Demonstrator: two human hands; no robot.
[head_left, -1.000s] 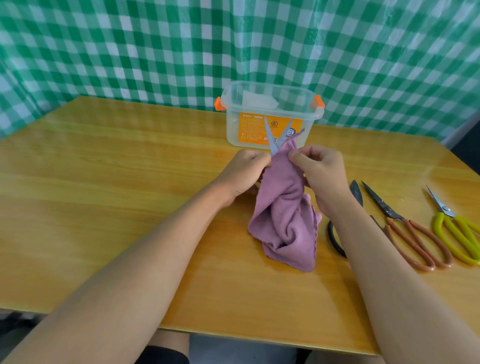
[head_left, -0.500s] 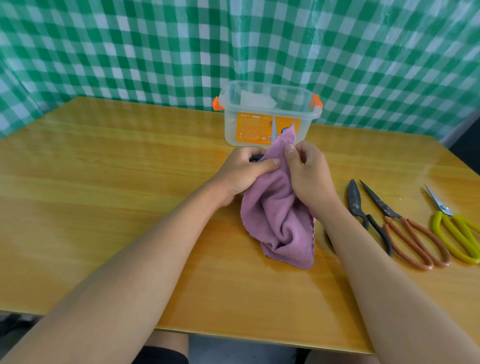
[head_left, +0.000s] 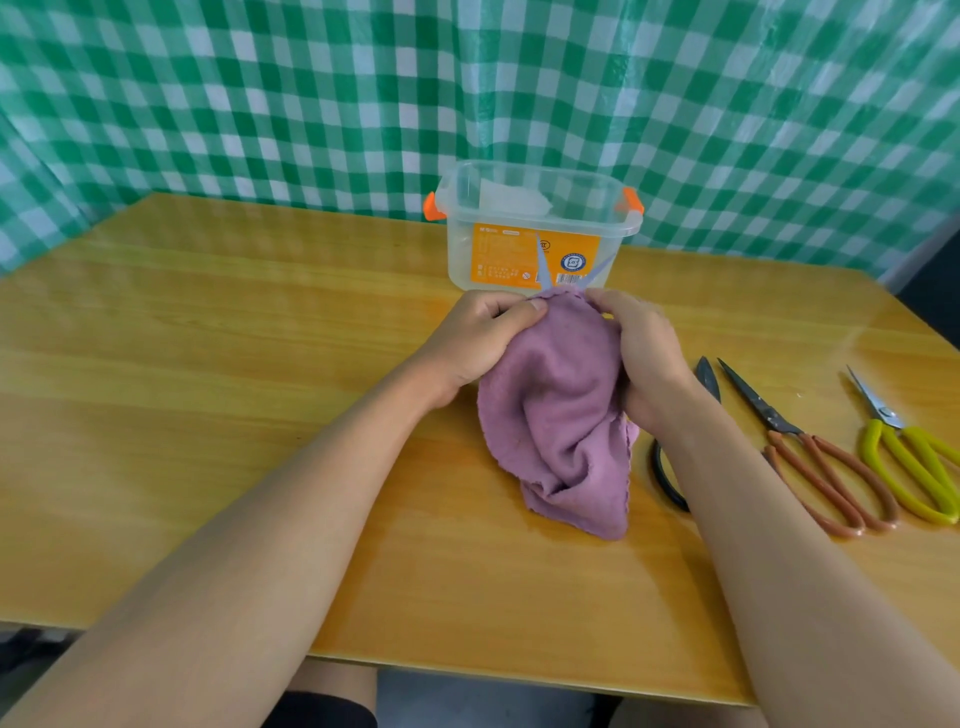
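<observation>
- Since half a second ago, both grey blades of the small scissors (head_left: 543, 267) have come back out above the mauve terry cloth (head_left: 561, 415), spread in a V. Back then only one tip showed.
- Cloth and hands now sit lower, at the base of the blades, just in front of the clear plastic box with orange clips (head_left: 461, 254).
- The left grip (head_left: 483, 332) pinches the cloth's top edge between thumb and curled fingers, right beside the blades.
- The right grip (head_left: 644, 353) is curled round the bunched cloth on the other side. The scissors' handles are buried in the fabric, so I cannot tell which hand holds them.
- The cloth's tail drapes down onto the wooden bench (head_left: 208, 338).
- To my eye one wiping pass along the blades is finished, and another may follow.
- Black-handled scissors (head_left: 707, 376), brown-handled scissors (head_left: 810, 457) and yellow-handled scissors (head_left: 909, 467) lie to the right.
</observation>
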